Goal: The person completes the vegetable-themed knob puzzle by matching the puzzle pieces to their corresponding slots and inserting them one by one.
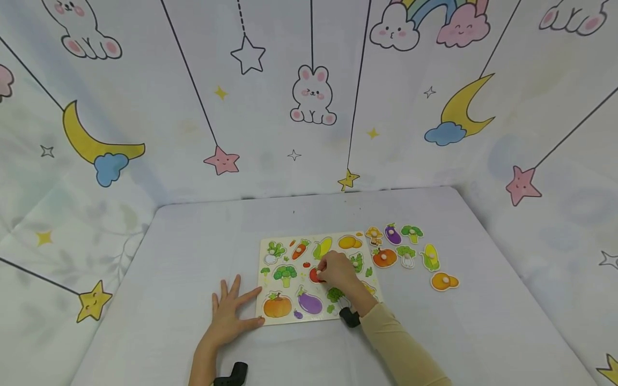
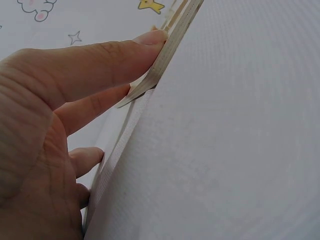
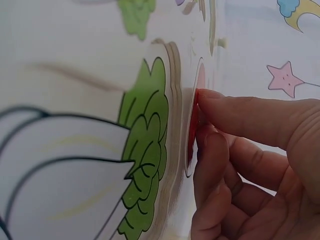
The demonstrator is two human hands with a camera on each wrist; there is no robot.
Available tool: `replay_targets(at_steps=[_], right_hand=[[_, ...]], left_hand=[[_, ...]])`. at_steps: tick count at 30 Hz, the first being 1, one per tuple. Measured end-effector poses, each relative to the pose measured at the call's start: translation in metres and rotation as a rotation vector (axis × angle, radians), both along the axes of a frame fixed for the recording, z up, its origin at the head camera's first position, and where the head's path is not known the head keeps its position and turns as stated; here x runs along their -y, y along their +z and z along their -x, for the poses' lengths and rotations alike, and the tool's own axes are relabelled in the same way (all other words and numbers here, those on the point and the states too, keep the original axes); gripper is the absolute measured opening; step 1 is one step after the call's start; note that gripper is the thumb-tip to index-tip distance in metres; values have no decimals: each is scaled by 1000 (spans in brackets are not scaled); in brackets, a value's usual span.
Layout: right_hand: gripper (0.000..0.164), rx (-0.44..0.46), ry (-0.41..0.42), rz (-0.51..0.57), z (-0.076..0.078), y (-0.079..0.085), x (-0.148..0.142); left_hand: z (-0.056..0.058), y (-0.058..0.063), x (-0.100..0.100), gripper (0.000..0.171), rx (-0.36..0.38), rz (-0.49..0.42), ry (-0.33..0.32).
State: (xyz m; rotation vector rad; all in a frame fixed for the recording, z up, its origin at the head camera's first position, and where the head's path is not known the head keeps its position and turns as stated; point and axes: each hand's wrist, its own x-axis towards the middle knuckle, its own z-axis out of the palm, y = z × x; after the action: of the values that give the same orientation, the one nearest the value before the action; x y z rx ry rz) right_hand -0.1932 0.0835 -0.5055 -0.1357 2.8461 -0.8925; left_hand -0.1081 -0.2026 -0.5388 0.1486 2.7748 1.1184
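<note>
A wooden vegetable puzzle board (image 1: 316,318) lies flat on the table. My right hand (image 1: 340,272) is over its middle and pinches a red tomato piece (image 1: 314,275) between thumb and fingers. In the right wrist view the tomato piece (image 3: 191,142) is seen edge-on, close against the board, and its knob is hidden by the fingertips. My left hand (image 1: 227,317) rests at the board's left side with fingers spread. Its thumb (image 2: 145,42) and index finger touch the board's edge in the left wrist view.
Several loose knobbed pieces lie right of the board: a mushroom (image 1: 374,235), eggplant (image 1: 393,234), broccoli (image 1: 412,233), pumpkin (image 1: 384,258), bok choy (image 1: 407,256), corn (image 1: 431,258) and potato (image 1: 444,281). A patterned cloth wall (image 1: 270,118) stands behind the white table (image 1: 203,236).
</note>
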Motion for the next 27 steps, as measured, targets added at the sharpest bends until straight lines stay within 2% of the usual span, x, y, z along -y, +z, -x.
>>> replay_targets(at_steps=[6, 10, 16, 21, 27], right_hand=[[10, 22, 18, 26, 1, 1, -2], [14, 67, 51, 82, -3, 5, -9], [22, 71, 72, 92, -19, 15, -31], [25, 29, -4, 85, -35, 25, -64], [30, -3, -142, 63, -44, 29, -120]], left_hand=[[1, 1, 1, 75, -22, -9, -9], [2, -2, 2, 76, -2, -3, -6], [2, -2, 2, 77, 17, -9, -1], [2, -4, 2, 77, 11, -8, -1], [2, -3, 1, 77, 15, 1, 0]])
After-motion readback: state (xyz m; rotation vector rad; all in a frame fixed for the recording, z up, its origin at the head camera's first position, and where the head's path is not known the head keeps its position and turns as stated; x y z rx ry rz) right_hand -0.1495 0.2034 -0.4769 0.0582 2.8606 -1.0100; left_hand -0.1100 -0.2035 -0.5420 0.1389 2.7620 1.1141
